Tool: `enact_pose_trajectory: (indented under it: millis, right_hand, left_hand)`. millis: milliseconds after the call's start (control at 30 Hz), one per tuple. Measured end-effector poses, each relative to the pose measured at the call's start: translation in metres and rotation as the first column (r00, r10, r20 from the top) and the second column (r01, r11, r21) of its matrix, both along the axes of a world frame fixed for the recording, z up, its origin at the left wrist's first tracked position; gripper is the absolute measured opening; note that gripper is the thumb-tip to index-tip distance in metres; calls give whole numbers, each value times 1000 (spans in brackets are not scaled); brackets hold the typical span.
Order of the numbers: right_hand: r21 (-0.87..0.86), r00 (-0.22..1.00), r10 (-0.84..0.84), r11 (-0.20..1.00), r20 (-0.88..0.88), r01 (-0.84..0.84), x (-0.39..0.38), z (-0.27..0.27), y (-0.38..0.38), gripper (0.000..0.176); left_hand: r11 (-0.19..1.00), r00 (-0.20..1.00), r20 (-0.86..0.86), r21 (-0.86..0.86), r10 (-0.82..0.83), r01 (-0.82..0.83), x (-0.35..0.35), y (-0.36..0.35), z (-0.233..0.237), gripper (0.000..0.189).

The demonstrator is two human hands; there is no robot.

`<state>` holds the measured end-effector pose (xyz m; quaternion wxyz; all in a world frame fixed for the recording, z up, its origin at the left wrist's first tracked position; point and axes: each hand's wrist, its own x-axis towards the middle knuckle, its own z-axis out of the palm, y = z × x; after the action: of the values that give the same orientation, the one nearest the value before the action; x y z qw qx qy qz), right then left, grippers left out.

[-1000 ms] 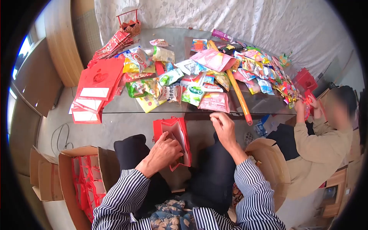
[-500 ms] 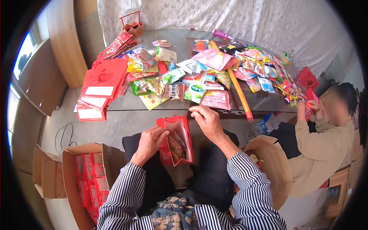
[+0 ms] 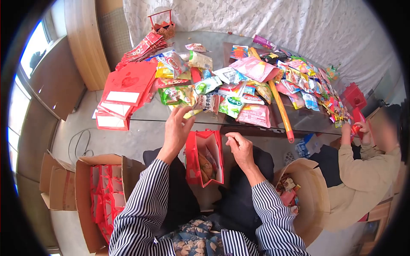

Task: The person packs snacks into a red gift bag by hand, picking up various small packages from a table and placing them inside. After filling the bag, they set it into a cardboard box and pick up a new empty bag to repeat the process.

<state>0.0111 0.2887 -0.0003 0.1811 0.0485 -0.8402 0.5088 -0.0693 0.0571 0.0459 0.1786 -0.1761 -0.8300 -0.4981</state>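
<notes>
A red paper gift bag (image 3: 197, 160) stands open between my knees, with several snack packets (image 3: 208, 164) inside. My left hand (image 3: 176, 132) is at the table's near edge, thumb and fingers closed on a yellow packet (image 3: 194, 113) that they partly cover. My right hand (image 3: 241, 149) hovers just right of the bag's rim, its fingers curled and nothing seen in them. Beyond the left hand lie a green snack packet (image 3: 177, 95) and a white and brown packet (image 3: 208, 102). A pink packet (image 3: 253, 115) rests near the table edge.
Red bags (image 3: 128, 85) are stacked on the table's left. A long orange tube (image 3: 279, 111) lies among the snacks. Cardboard boxes stand on both sides: one (image 3: 81, 200) holds red bags, another (image 3: 314, 187) holds small packets. At right, a co-worker (image 3: 367, 170) handles something red.
My left hand has left the bag's rim and reached forward to the yellow packet. My right hand has lowered slightly beside the bag. The view has shifted left.
</notes>
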Motion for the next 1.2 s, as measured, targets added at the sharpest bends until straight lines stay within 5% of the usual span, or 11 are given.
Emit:
enact_pose_trajectory:
  millis: [300, 533, 600, 667, 767, 800, 1067, 1100, 1200]
  right_hand:
    - [-18, 999, -23, 1000, -42, 23, 0, 4, 6, 12]
    - [-69, 999, -32, 997, -17, 31, 3, 8, 8, 13]
    - [-65, 1000, -27, 998, -5, 26, 1, 5, 8, 12]
    - [-62, 1000, -21, 998, -6, 20, 1, 5, 6, 12]
    - [-59, 999, -28, 998, -25, 27, 1, 8, 2, 12]
    - [-57, 999, -30, 998, -25, 28, 0, 8, 2, 12]
    - [-61, 995, -21, 998, -97, 15, 0, -3, 4, 14]
    - [-55, 997, -20, 998, -73, 16, 0, 1, 6, 12]
    - [-69, 999, -14, 998, -35, 11, 0, 3, 9, 11]
  left_hand:
    - [999, 1000, -16, -44, -12, 11, 19, 11, -11, 21]
    - [892, 937, -71, -339, -342, 300, 69, 3, -14, 7]
    - [778, 855, -171, -528, -490, 340, 74, 11, -14, 8]
    - [594, 851, -72, -746, -520, 299, 84, 20, -5, 5]
    - [317, 812, -101, -942, -574, 107, 97, 39, 2, 7]
    - [383, 792, -210, -923, -573, 33, 97, 40, -16, 8]
    - [307, 883, 256, -869, -393, 389, 54, 47, -41, 24]
    - [343, 888, 154, -883, -434, 321, 47, 45, -60, 20]
    - [260, 912, 211, -914, -351, 312, 36, 54, -71, 14]
